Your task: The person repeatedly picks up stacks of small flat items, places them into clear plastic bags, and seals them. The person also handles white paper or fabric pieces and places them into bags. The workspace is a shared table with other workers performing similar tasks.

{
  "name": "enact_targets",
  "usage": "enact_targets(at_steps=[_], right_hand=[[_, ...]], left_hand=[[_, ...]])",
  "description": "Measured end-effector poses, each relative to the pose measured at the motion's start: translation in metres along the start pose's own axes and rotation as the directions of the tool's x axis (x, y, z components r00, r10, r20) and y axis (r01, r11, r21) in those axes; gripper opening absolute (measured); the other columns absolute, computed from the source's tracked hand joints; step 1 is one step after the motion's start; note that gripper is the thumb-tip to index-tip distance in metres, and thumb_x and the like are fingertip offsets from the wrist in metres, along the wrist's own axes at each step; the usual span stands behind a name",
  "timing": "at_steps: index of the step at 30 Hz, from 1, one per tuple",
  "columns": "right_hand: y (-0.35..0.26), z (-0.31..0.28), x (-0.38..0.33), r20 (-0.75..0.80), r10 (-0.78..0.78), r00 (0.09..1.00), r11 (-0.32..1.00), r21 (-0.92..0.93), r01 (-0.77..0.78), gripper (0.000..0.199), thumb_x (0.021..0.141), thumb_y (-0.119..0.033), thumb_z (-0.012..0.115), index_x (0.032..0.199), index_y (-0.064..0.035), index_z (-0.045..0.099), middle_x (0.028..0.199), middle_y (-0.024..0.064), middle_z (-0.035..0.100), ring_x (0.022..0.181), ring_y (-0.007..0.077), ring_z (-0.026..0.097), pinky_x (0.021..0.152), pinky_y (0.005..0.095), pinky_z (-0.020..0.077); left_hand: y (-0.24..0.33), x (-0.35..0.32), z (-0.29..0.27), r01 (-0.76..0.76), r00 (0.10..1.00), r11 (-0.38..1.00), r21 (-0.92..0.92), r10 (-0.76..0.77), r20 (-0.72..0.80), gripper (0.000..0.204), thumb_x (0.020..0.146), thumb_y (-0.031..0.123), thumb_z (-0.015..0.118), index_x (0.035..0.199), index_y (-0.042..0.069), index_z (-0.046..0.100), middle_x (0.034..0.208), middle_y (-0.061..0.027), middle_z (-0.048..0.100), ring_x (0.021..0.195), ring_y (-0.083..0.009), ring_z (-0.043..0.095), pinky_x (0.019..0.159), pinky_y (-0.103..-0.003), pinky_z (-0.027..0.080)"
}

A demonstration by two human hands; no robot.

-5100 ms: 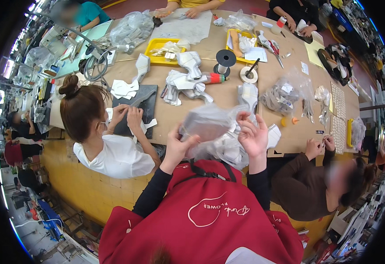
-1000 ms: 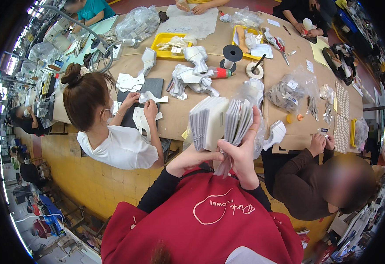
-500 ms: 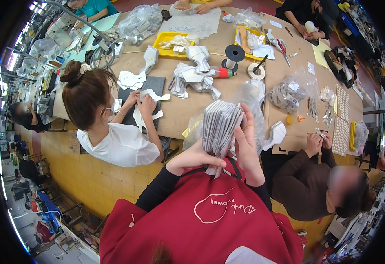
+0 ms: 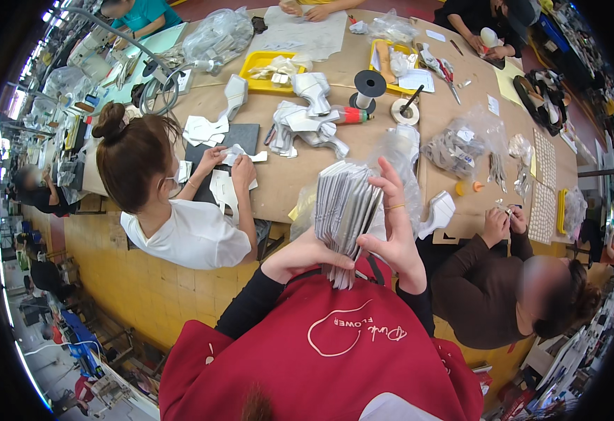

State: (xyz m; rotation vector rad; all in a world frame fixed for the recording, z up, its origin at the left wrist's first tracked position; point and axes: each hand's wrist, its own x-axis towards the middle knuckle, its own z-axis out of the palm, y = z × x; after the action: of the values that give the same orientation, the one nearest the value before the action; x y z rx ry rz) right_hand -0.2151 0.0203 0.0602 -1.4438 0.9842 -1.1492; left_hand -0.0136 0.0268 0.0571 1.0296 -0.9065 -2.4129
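At lower centre, our left hand (image 4: 300,256) and right hand (image 4: 391,224) clamp a fanned stack of grey cut pieces (image 4: 345,210) — fingers curled tight around it — held above the brown worktable (image 4: 286,182); beyond, at upper centre, sits a black spool (image 4: 368,85).

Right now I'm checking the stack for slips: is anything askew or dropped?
Nothing dropped. The stack of grey cut pieces fans unevenly between the left hand and right hand; lower ends stick out.
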Motion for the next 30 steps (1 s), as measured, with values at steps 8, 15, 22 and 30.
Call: enact_targets(at_steps=[8, 15, 22, 30], right_hand=[[-0.013, -0.03, 0.009, 0.186, -0.076, 0.98, 0.933, -0.334, 0.136, 0.093, 0.067, -0.048, 0.078, 0.142, -0.0083, 0.039, 0.148, 0.0133, 0.038, 0.143, 0.0326, 0.024, 0.116, 0.0496, 0.0008], [-0.011, -0.001, 0.006, -0.038, 0.124, 0.992, 0.95, 0.293, -0.108, 0.097, 0.072, -0.031, 0.078, 0.149, -0.0093, 0.024, 0.158, 0.0139, 0.011, 0.146, 0.0279, 0.016, 0.116, 0.0406, 0.0174], [-0.011, -0.01, 0.006, 0.021, 0.097, 0.995, 0.923, 0.373, -0.097, 0.088, 0.074, -0.014, 0.072, 0.148, -0.0086, 0.026, 0.159, 0.0165, 0.008, 0.146, 0.0273, 0.015, 0.115, 0.0381, 0.02], [-0.005, 0.003, 0.009, -0.078, 0.073, 0.994, 0.982, 0.182, -0.057, 0.075, 0.079, -0.015, 0.067, 0.144, -0.0055, 0.031, 0.153, 0.0179, 0.023, 0.142, 0.028, 0.026, 0.113, 0.0366, 0.0222]], left_hand=[[0.003, -0.002, 0.004, -0.108, 0.994, 0.982, -0.155, 0.111, 0.012, 0.073, 0.067, -0.003, 0.081, 0.132, 0.0, 0.047, 0.116, -0.0102, 0.061, 0.103, -0.0176, 0.061, 0.085, -0.03, 0.051], [0.011, 0.005, 0.009, -0.097, 0.992, 0.995, -0.027, 0.094, -0.08, 0.105, 0.064, -0.004, 0.081, 0.148, 0.003, 0.019, 0.142, -0.0117, 0.039, 0.128, -0.0185, 0.043, 0.104, -0.032, 0.039], [0.008, 0.003, 0.004, -0.136, 0.988, 0.983, -0.123, 0.126, -0.087, 0.105, 0.066, 0.003, 0.085, 0.149, 0.004, 0.021, 0.143, -0.0098, 0.038, 0.133, -0.0195, 0.038, 0.109, -0.033, 0.033], [0.001, 0.015, 0.004, -0.252, 0.967, 0.967, 0.042, 0.253, -0.024, 0.12, 0.069, -0.003, 0.078, 0.153, 0.011, -0.006, 0.156, -0.0109, 0.013, 0.142, -0.0189, 0.02, 0.113, -0.033, 0.024]])
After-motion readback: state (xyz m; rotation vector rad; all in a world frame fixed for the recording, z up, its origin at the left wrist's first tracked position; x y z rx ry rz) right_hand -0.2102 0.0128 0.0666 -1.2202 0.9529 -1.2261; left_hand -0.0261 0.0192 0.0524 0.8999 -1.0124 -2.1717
